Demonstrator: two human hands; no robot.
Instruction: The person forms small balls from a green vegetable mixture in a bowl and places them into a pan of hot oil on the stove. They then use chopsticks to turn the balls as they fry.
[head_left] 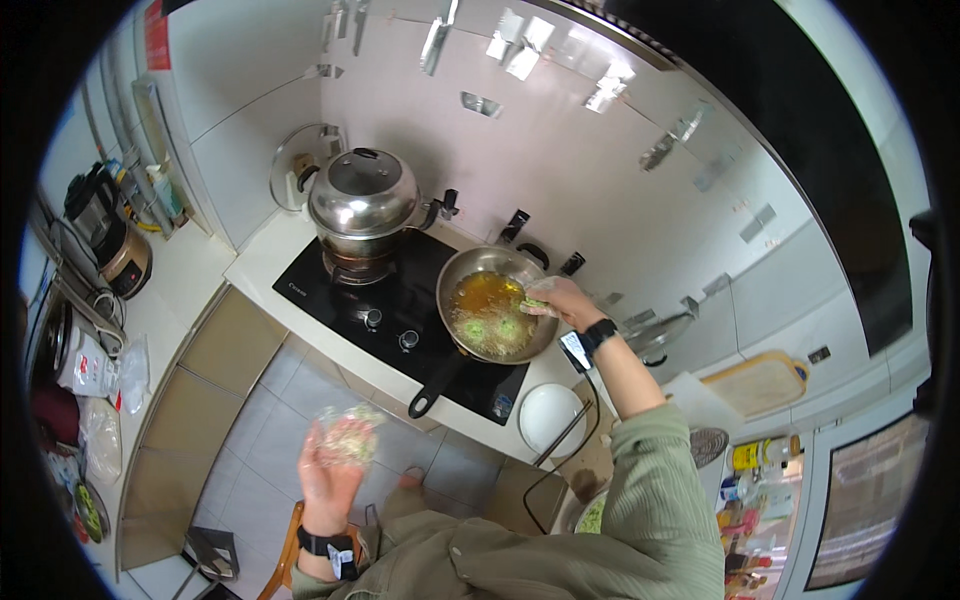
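Patties [474, 329], pale green, roundish, in bubbling yellow oil [484, 290]. Right hand [554, 295] pinches green clump [532, 307] over pan [547, 331]. Left hand [335, 462] blurred, can't tell grip.

A white table [185, 290] carries a black cooktop [408, 288], on which stand a lidded steel pot [365, 205] and a frying pan [478, 262]. A white dish [545, 415] sits just beside the cooktop; a blender [125, 260] stands farther left.

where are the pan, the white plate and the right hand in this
pan [480, 262]: head view, on its bare inner wall
white plate [546, 417]: head view, on the middle of its bare surface
right hand [562, 297]: head view, on the middle of the hand
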